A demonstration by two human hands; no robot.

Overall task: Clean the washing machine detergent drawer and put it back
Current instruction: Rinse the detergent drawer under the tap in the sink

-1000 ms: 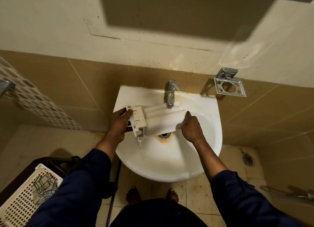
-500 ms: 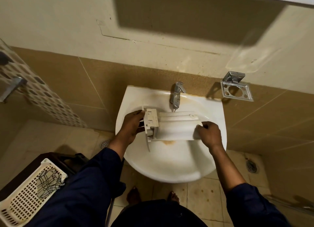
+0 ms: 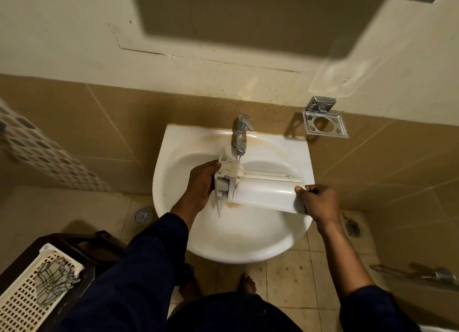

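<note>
Now both hands hold the detergent drawer (image 3: 263, 191) over the sink (image 3: 248, 242).
Left hand (image 3: 200, 186) grips its front end, right hand (image 3: 316, 200) pinches the rear; water seems to run from the tap (image 3: 240, 135).

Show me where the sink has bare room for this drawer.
The near half of the sink, between the drawer and the front rim, is bare. So is the back ledge either side of the tap. Crowded under the tap: left hand, drawer and right hand span the bowl.

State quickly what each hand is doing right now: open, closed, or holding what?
Left hand: grips the front-panel end of the detergent drawer.
Right hand: grips its rear end.
</note>
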